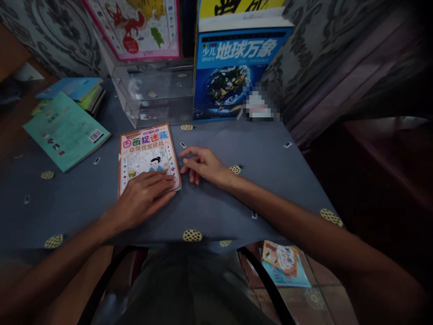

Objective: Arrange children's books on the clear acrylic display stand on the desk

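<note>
A picture book [146, 151] with an orange-brown border and colourful Chinese lettering lies face up on the dark tablecloth. My left hand [147, 192] rests flat across its lower part, fingers stretched toward the right edge and covering some of the cover. Just right of the book, my right hand [201, 166] hovers or rests over the cloth with its fingers loosely bent and apart. Nothing shows between those fingers, and a small gap separates them from the book's edge.
Behind the book stands a clear acrylic rack [130, 97] holding a pink-edged picture book [142, 31]. Beside it is an upright blue earth book [230, 85]. A green book [66, 131] lies at left near stacked books [76, 90]. Below the table, more booklets [284, 264] lie on the floor.
</note>
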The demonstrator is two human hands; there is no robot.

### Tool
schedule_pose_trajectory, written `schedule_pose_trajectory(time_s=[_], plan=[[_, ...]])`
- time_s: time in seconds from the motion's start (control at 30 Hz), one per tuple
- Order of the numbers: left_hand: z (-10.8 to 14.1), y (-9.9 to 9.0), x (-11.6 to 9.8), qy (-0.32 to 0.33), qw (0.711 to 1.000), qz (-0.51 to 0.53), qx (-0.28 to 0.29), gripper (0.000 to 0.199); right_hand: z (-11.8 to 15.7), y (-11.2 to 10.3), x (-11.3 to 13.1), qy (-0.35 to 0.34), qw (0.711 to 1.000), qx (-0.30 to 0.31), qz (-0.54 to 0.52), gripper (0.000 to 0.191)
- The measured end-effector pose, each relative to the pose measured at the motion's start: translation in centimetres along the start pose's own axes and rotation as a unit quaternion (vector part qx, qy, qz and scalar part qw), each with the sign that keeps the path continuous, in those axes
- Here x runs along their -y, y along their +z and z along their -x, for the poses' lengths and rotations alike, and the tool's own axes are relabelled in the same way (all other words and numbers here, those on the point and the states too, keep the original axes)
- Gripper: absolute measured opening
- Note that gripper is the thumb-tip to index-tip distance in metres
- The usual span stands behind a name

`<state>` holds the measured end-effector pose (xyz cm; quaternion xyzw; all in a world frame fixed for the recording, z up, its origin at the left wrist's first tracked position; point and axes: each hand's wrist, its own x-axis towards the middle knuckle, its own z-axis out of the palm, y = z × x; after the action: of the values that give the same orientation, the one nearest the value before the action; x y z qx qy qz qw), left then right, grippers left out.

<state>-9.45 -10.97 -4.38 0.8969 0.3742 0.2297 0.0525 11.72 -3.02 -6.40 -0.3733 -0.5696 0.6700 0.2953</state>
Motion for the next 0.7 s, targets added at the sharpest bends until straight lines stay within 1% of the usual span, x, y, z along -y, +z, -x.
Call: schedule_pose_trajectory(time_s=[0.1,0.23,0.47,0.6,0.7], plan=[[0.0,-0.1,0.0,-0.005,1.0,0.009,-0.003,0.022,1.1,0.3,0.1,0.017,0.999,0.039,0.002,0.011],[-0.1,-0.1,-0.1,-0.003,1.0,0.011,-0.013,0.022,1.7,0.9,0.3,0.028,0.996,0.082,0.0,0.015],[-0.2,-0.1,-0.2,-0.006,1.0,0.019,-0.008,0.024,1.6,0.9,0.2,0.042,0.997,0.07,0.001,0.02],[0.0,-0.2,-0.4,-0.029,0.999,0.041,0.007,0.026,1.6,1.0,-0.2,0.024,0.997,0.074,-0.015,0.022],[0.5,-0.5,0.4,-0.069,0.996,0.051,0.008,0.027,1.7,1.3,-0.4,0.015,0.996,0.077,-0.034,0.027]])
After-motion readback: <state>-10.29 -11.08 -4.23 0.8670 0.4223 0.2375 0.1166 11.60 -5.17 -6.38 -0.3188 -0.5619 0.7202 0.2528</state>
